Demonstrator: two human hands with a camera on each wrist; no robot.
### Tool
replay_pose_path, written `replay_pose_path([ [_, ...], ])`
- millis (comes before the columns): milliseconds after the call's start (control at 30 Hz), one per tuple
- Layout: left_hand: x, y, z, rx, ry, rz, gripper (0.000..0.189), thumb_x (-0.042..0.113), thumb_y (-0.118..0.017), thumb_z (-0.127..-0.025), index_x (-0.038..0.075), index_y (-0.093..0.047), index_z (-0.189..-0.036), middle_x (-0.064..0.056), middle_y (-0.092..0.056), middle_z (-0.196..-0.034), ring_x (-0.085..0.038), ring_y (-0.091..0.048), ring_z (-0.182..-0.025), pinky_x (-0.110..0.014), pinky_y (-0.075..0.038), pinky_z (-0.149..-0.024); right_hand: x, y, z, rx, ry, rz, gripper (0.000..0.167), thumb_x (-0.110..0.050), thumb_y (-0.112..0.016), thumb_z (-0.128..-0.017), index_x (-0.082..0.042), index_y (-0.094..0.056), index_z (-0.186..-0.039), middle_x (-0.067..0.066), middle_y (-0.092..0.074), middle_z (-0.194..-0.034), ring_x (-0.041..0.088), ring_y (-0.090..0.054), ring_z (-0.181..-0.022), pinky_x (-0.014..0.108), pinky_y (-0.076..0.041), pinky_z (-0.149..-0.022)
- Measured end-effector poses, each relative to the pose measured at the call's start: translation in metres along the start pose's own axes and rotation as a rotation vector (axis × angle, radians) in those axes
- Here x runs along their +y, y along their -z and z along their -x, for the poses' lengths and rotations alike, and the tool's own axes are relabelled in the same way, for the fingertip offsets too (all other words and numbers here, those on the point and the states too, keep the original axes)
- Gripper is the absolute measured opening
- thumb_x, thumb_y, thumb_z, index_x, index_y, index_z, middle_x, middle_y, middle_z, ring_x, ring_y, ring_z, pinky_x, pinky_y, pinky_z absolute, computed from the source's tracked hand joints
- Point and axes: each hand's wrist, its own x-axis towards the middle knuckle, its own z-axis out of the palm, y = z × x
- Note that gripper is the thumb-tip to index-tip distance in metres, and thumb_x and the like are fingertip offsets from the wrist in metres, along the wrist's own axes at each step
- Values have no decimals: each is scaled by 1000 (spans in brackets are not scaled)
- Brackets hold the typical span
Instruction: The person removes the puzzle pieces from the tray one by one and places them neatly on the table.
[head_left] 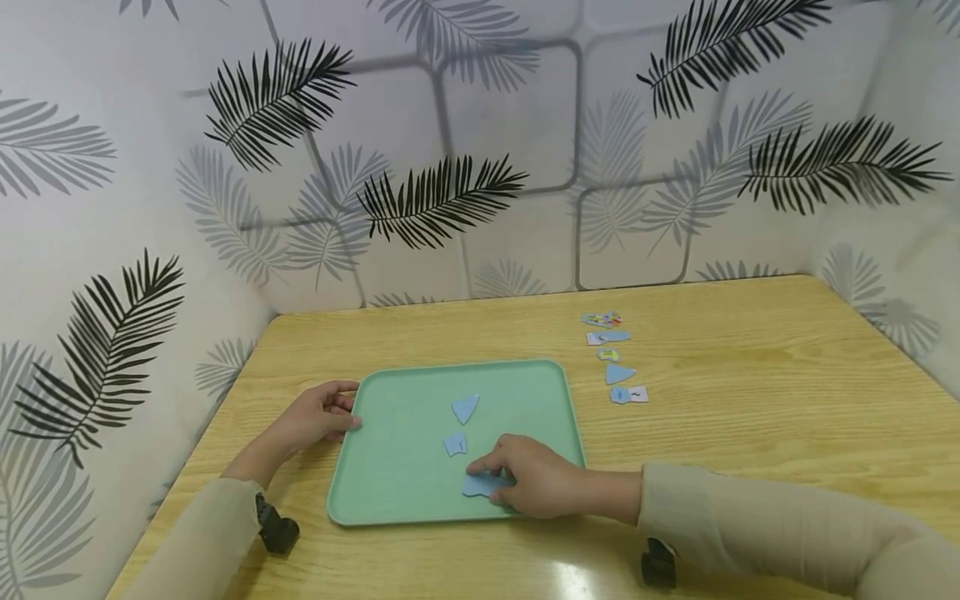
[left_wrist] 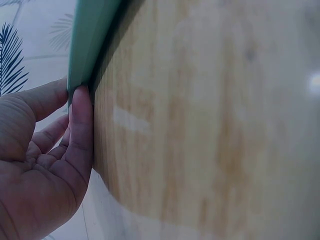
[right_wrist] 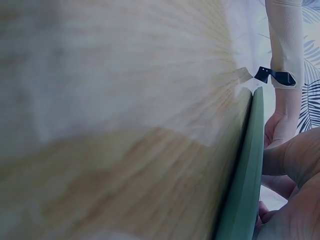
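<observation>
A green tray [head_left: 405, 467] lies on the wooden table. At its left rim my left hand [head_left: 324, 414] grips the edge, and in the left wrist view the left hand's thumb and a finger [left_wrist: 81, 107] pinch the tray's side [left_wrist: 92, 40]. My right hand [head_left: 536, 477] reaches over the tray's front right part, index finger and thumb at the edges of a flat blue wavy-edged piece [head_left: 480, 484]. Beyond that piece lie a small blue piece with a dark mark [head_left: 455, 444] and a blue triangular piece [head_left: 466, 407]. In the right wrist view the right hand's fingertips are hidden.
Right of the tray stands a column of flat pieces: a blue-and-white piece [head_left: 628, 394], a blue triangle [head_left: 619, 373], a yellow-green piece [head_left: 609, 355], a long blue piece [head_left: 608, 337] and a multicoloured one [head_left: 602, 319]. A leaf-patterned wall [head_left: 510, 242] borders the table.
</observation>
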Motion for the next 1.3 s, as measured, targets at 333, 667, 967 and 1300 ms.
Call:
replay_pose_path([
  [333,-1,0,-1,5,2,-1,68,5,-69,-90,-4,-32,-147,-19,-53,-112,-21,-56,-89,-35,-55,-72,8,3,2,29,14,-47,38,-1,-72,-85,-4,-68,-123,-3,-53,-91,13,-44,-76,24,-40,-68],
  [667,0,0,0,-2,-8,1,67,4,-68,-91,-5,-32,-147,-19,-53,-110,-21,-56,-88,-35,-55,-72,10,14,10,54,-17,-72,37,-3,-72,-85,-7,-68,-122,-2,-53,-91,17,-44,-80,26,-40,-70],
  [967,0,0,1,0,-2,0,68,5,-68,-91,-5,-32,-147,-19,-53,-111,-21,-56,-89,-35,-55,-72,13,25,18,73,-33,-77,36,-5,-73,-86,-11,-69,-122,-4,-56,-97,16,-50,-88,30,-44,-76],
  [1300,1,0,1,1,-2,-8,67,4,-68,-91,-5,-32,-147,-19,-53,-111,-21,-57,-89,-35,-55,-73,17,43,29,104,-25,-93,35,-5,-71,-87,-11,-69,-122,-4,-58,-100,15,-51,-87,26,-45,-73],
])
